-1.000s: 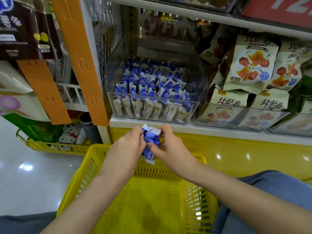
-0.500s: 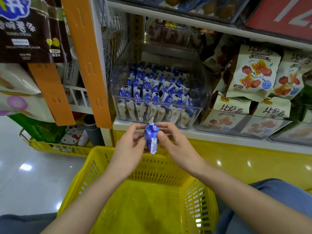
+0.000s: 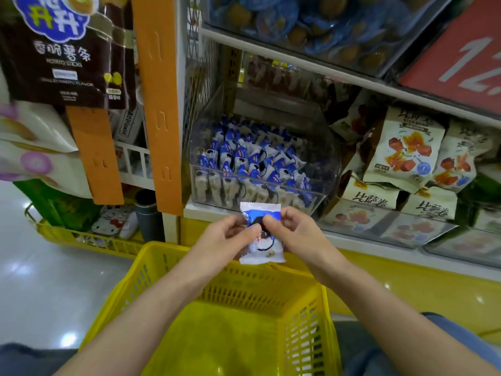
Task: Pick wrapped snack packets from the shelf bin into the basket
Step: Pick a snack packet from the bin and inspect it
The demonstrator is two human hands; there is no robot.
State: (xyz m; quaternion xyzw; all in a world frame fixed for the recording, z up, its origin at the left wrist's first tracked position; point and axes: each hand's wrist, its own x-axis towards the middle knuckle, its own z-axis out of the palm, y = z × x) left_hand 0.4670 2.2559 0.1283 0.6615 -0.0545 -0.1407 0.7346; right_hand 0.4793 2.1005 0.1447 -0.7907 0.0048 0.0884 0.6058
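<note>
A blue-and-white wrapped snack packet [image 3: 261, 249] faces me flat, held upright between both hands above the far rim of the yellow basket [image 3: 244, 335]. My left hand [image 3: 222, 237] pinches its left side with thumb and fingers. My right hand [image 3: 294, 234] pinches its right side. Behind them, a clear shelf bin [image 3: 322, 169] holds several rows of the same blue-and-white packets [image 3: 252, 164]. The basket's floor looks bare.
An orange upright post [image 3: 156, 104] stands left of the bin. Cream snack bags [image 3: 401, 156] fill the trays to the right. A dark potato-stick bag [image 3: 59, 50] hangs at upper left. A second yellow basket [image 3: 81, 240] sits on the floor at left.
Both hands have turned the packet from edge-on to face me flat. The camera has moved closer to the shelf.
</note>
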